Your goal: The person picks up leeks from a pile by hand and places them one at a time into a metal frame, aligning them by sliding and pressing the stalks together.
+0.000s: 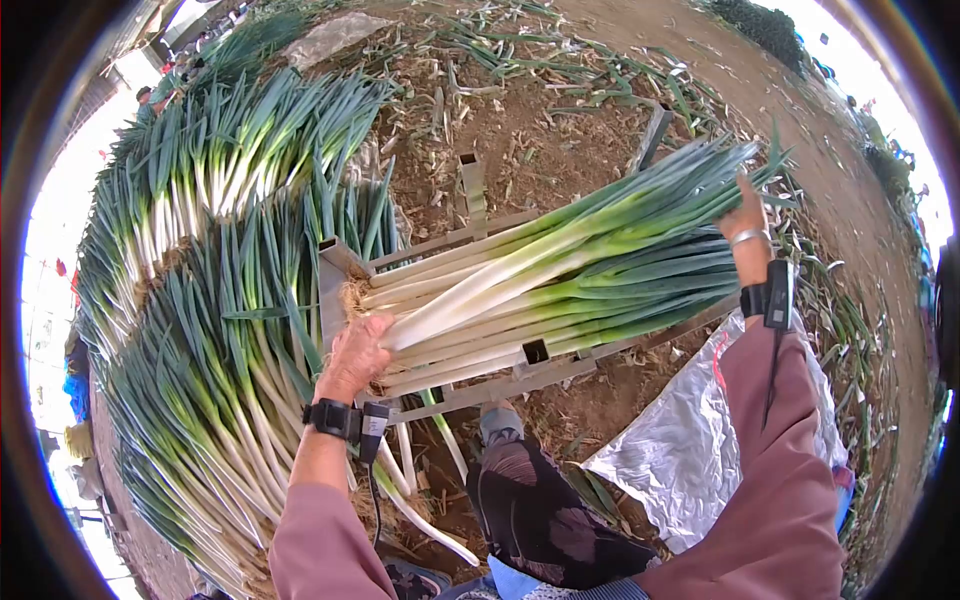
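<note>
Lying in a metal frame (530, 382), leeks (560, 265) touch both hands (357, 355).

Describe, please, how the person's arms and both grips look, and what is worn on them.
The left grip and right grip wear no gloves. The sleeves are mauve. Black wrist straps each carry a small boxy device with a dark cable. The right wrist also has a silver-coloured bangle.

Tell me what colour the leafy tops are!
The leafy tops are green; best seen in head view.
</note>
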A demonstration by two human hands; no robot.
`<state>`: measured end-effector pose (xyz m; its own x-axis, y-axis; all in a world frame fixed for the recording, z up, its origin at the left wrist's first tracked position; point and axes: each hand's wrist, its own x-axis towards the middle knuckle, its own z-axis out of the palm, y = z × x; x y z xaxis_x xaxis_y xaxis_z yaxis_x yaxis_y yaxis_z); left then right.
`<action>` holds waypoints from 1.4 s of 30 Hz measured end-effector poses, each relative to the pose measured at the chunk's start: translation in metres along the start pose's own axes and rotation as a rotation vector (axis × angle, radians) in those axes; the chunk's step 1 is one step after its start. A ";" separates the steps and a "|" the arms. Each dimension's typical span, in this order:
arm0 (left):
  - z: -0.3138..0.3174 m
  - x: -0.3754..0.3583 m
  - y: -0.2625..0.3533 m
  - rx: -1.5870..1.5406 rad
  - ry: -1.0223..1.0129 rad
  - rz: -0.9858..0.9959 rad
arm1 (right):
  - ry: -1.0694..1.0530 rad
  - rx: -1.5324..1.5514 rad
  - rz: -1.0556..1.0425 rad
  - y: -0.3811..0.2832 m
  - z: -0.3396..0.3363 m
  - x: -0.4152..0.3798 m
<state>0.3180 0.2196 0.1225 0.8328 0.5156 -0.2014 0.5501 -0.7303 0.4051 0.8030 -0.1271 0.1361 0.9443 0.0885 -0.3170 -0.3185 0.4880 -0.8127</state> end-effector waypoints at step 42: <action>0.060 -0.026 -0.018 0.156 -0.083 0.196 | -1.239 -1.728 -0.812 0.148 -0.034 -0.170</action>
<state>0.2899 0.1922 0.0676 0.9231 0.3237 -0.2075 0.3752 -0.8764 0.3021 0.5929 -0.0995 0.0532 0.2262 0.9741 -0.0075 0.9291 -0.2181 -0.2985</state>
